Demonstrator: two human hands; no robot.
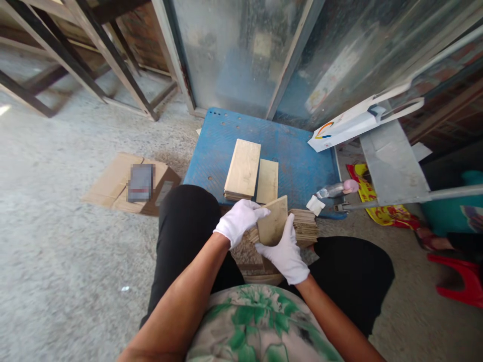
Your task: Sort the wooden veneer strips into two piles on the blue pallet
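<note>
Both my hands wear white gloves and hold a thin wooden board (274,221) tilted in front of my lap. My left hand (241,221) pinches its left edge, thumb on the near face. My right hand (285,251) grips it from below and along the right side. A stack of similar boards (305,224) stands just right of it at the near edge of the blue table. Farther off, a neat pile of boards (243,168) lies on the table, with a lower board or pile (267,181) beside it.
The low blue table (294,151) stands against a glazed partition (241,55). On its right are a white paper bag (347,125), a plastic bottle (332,190) and crumpled white paper (315,205). A cardboard box (113,183) sits on the floor at left, a red stool (458,279) at right.
</note>
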